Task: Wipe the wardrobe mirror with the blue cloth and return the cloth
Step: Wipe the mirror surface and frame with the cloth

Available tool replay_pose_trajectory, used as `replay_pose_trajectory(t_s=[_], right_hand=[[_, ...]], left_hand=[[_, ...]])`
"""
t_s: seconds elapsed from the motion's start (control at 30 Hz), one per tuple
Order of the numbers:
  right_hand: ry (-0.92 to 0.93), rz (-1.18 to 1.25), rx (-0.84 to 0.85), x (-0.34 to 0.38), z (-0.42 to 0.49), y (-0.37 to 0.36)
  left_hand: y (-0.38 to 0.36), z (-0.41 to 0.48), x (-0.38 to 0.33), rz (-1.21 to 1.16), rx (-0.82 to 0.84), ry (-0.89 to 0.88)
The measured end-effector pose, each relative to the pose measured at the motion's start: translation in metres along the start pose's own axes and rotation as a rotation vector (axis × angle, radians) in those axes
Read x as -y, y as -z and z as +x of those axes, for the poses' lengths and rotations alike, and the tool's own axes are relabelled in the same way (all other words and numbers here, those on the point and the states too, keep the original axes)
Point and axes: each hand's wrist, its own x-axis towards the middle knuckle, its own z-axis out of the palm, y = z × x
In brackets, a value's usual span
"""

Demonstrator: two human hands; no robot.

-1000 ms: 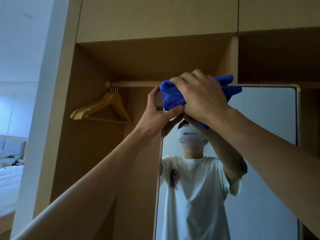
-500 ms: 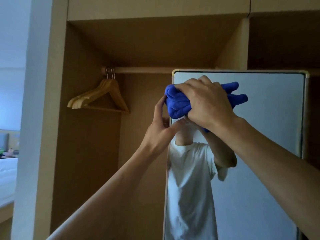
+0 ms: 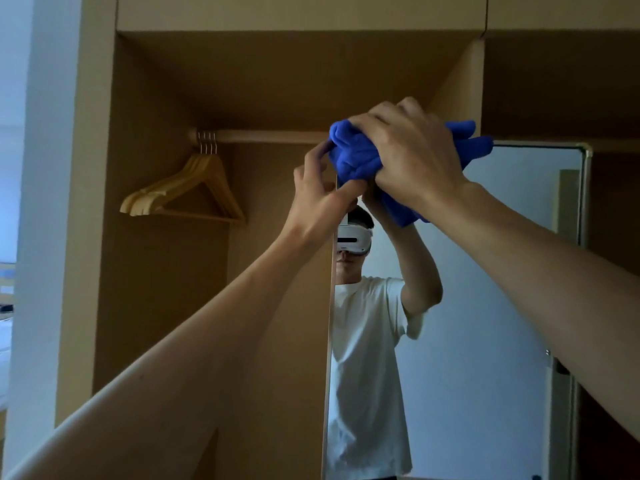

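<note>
No text, label, brand, number or sign can be read on the blue cloth (image 3: 356, 157), the wardrobe mirror (image 3: 467, 375), the wooden hangers (image 3: 194, 192) or the white headset (image 3: 353, 239) reflected in that mirror.

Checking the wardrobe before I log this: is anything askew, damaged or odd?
Nothing stands out. The hangers hang together on the rail, the mirror looks intact, and the right hand holds the bunched cloth at its top left corner.
</note>
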Motion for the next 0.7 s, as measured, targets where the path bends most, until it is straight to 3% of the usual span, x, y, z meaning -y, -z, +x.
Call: replay_pose_trajectory(t_s=[0.7], right_hand=[[-0.015,0.047,0.070,0.045,-0.100,-0.033]], left_hand=[[-0.017,-0.105,0.058,-0.005,-0.069,0.057]])
